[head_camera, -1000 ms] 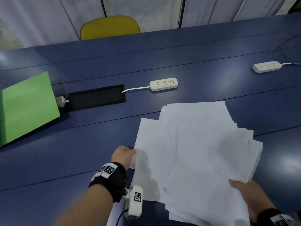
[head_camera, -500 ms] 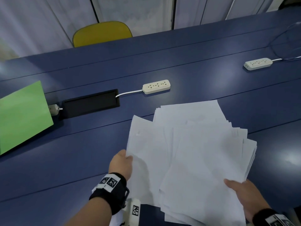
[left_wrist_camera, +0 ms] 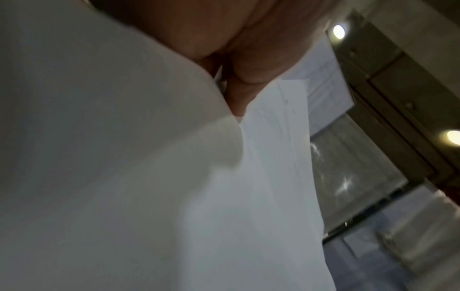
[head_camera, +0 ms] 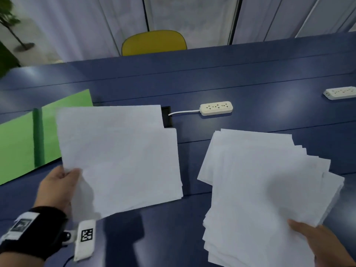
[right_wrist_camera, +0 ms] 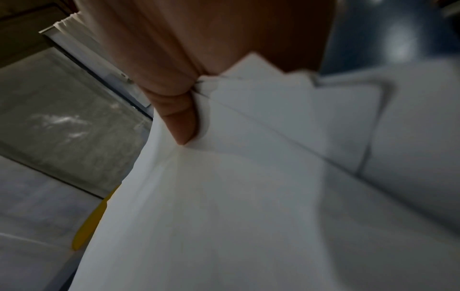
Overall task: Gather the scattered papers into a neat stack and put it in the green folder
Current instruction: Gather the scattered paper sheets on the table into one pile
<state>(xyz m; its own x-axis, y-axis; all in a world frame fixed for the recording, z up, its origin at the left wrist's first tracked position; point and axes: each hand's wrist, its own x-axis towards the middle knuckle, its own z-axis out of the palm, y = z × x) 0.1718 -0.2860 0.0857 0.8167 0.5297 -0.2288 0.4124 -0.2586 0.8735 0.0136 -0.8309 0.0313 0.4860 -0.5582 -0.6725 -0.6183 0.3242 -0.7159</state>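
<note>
**Two loose bundles of paper, held by their near corners**

While both bundles hung clear of the dark blue tabletop (head_camera: 250, 89), each hand had hold of one by its near edge. The right hand (head_camera: 325, 245) pinched the near right corner of the larger, fanned bundle of white paper sheets (head_camera: 260, 180), thumb on top and fingers under it; the right wrist view showed the thumb pressed into the sheets and their corners stepping out unevenly. The left hand (head_camera: 57, 187) gripped the near left corner of a smaller pair of white sheets (head_camera: 119, 155), raised and tilted, with a fold of paper bunched against the fingers in the left wrist view.

Judged from this, the paper was light, thin and floppy: it drooped away from a one-corner grip, and smooth sheets could slide out of the fan. A firmer hold would likely be along both long edges, so the bundle could be tapped square on the table before filing.

Beyond the left hand, the flat green card folder (head_camera: 17, 139) lay on the table at the left, partly behind the lifted sheets. Farther back sat a white plastic power strip (head_camera: 216, 108) and, behind the table, a yellow chair back (head_camera: 154, 42).

No readable writing showed on the sheets; faint marks in the left wrist view were too blurred to read. The wrist tags carried only black-and-white coded patterns.
</note>
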